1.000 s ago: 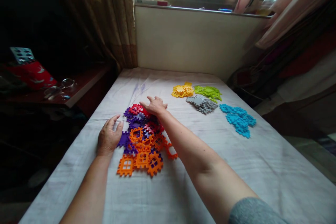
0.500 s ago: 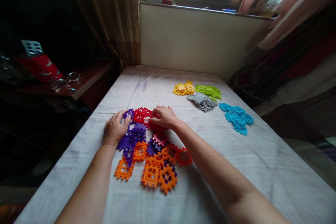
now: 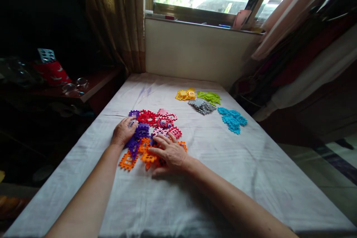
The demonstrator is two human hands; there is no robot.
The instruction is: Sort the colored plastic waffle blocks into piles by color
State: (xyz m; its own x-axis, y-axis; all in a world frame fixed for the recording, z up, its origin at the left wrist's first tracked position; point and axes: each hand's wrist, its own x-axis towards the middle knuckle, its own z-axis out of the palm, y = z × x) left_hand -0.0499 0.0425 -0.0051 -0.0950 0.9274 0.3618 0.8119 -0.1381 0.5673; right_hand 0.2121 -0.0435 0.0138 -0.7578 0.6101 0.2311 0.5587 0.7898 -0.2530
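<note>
My left hand (image 3: 124, 132) rests against the left side of a mixed pile, thumb and fingers apart beside the purple interlocking plastic pieces (image 3: 142, 130). My right hand (image 3: 171, 154) lies with spread fingers over the orange window-shaped pieces (image 3: 128, 160) at the near side, covering some of them. At the pile's far side are red pieces (image 3: 147, 117), with pink pieces (image 3: 175, 132) to their right. The pieces have notched edges, and many have openings like window panes. Neither hand visibly grips a piece.
Separate heaps of yellow pieces (image 3: 185, 95), green pieces (image 3: 209, 97), grey pieces (image 3: 202, 106) and blue pieces (image 3: 232, 119) lie farther right on the white cloth (image 3: 240, 182). A dark side table (image 3: 97, 83) at left holds glasses (image 3: 75, 86) and a red container (image 3: 52, 73).
My right hand has moved from the red pieces at the far side toward me, onto the orange pieces, fingers now spread. Orange pieces sit closer together. The camera view has shifted.
</note>
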